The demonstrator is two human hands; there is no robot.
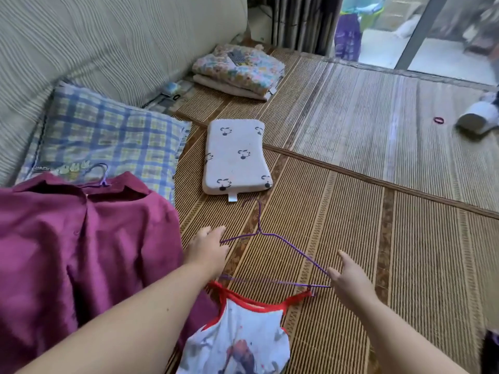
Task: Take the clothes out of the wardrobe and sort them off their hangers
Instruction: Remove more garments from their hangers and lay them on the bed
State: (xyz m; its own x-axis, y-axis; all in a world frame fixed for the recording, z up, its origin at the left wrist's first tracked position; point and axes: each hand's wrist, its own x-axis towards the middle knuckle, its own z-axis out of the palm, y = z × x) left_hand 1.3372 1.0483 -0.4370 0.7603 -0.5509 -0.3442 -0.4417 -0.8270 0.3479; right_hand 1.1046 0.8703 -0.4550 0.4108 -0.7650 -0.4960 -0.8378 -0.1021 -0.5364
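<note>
A brown woven mat (351, 225) made of thin strips was spread out flat. A lighter mat (391, 117) was laid beside it, on the far side. A big soft back (108, 36) covered in striped cream cloth was seen on the left. A blue and yellow checked pillow (108, 136) was propped against it. A small grey pillow (235, 155) with little black prints was laid flat on the brown mat. Folded blankets (237, 71) were stacked further back. Daylight was let in through a glass door (432, 36) at the top right. A purple hair band (438, 120) was left on the lighter mat.
</note>
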